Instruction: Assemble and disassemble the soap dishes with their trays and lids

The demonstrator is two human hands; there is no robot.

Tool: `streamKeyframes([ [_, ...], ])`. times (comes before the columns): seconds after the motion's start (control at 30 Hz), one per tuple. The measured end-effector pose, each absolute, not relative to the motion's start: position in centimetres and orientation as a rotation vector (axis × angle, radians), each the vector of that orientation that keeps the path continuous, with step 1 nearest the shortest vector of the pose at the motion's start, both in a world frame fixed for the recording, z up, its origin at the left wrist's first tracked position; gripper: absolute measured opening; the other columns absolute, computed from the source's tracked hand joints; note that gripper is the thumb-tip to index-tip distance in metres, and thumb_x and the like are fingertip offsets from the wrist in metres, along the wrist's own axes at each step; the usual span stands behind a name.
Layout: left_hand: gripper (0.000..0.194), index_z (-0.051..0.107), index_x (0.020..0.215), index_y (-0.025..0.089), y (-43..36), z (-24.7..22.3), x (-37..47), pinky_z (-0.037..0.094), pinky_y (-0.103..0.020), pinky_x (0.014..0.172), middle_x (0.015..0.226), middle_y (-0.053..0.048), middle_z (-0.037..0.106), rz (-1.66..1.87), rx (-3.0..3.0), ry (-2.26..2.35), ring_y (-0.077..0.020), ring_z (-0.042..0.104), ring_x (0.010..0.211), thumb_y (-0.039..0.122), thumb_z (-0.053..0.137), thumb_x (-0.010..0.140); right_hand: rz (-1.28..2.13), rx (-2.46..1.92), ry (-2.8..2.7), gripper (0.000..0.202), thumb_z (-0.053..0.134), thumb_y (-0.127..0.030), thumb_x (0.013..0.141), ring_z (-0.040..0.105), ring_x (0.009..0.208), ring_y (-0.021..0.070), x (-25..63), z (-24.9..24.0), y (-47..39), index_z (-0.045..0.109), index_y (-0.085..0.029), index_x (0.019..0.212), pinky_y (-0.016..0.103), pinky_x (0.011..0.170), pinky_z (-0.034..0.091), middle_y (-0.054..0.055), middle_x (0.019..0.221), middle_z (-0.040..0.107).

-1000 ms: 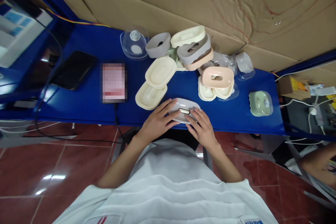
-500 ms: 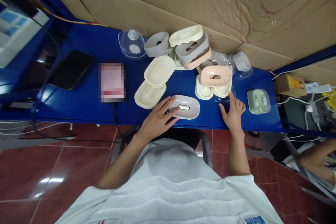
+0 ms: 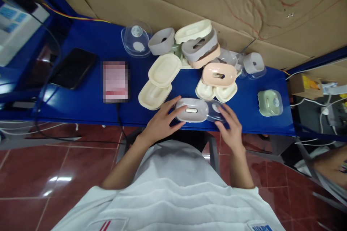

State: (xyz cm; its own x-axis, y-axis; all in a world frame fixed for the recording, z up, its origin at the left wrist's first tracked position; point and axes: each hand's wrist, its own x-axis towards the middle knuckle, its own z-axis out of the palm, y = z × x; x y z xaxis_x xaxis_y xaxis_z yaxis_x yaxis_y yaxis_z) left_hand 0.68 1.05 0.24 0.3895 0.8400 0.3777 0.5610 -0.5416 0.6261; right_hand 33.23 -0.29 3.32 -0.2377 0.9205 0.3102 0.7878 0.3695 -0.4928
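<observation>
Lid (image 3: pixel 213 112) (edge hidden) | right hand (image 3: pixel 231 129) holds it | left hand (image 3: pixel 159 122) touching box (image 3: pixel 200 111), grip unclear

The person wears a creased white shirt (image 3: pixel 184 198) with short sleeves (image 3: pixel 245 196), two red stripes (image 3: pixel 105 226) and a blue-marked patch (image 3: pixel 260 227).

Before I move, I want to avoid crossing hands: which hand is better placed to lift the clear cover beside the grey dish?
Probably the right hand: it sits at the right end of the clear cover. The left hand is on the grey dish, at the end away from the cover.
</observation>
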Motion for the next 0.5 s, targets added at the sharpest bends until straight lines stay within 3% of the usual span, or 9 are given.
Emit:
streamKeyframes([
  [0.07,0.069,0.042,0.163,0.031,1.1,0.2,0.6,0.052,-0.053,0.119,0.171,-0.015,0.039,0.945,2.191,1.214,-0.0327,0.053,0.149,0.034,0.071,0.100,0.305,-1.351,-2.182,0.056,0.063,-0.040,0.105,0.048,0.154,0.0343,30.7,3.0,0.0,0.052,-0.034,0.160,0.057,0.124,0.046,0.010,0.166,0.049],
  [0.2,0.080,0.031,0.168,0.032,1.1,-0.1,0.5,0.046,-0.056,0.125,0.167,-0.016,0.044,0.916,2.135,1.227,-0.0330,0.048,0.153,0.038,0.073,0.100,0.258,-1.188,-2.396,0.066,0.064,-0.034,0.105,0.029,0.164,0.0367,27.7,2.3,1.1,0.039,-0.035,0.167,0.063,0.127,0.042,0.011,0.174,0.034],
  [0.5,0.079,0.039,0.165,0.034,1.3,-0.6,0.4,0.045,-0.054,0.125,0.161,-0.013,0.051,0.941,2.070,1.238,-0.0318,0.054,0.148,0.040,0.078,0.096,0.182,-1.120,-2.510,0.071,0.069,-0.033,0.103,0.019,0.166,0.0395,27.9,1.7,1.5,0.038,-0.035,0.167,0.066,0.125,0.042,0.014,0.175,0.030],
])
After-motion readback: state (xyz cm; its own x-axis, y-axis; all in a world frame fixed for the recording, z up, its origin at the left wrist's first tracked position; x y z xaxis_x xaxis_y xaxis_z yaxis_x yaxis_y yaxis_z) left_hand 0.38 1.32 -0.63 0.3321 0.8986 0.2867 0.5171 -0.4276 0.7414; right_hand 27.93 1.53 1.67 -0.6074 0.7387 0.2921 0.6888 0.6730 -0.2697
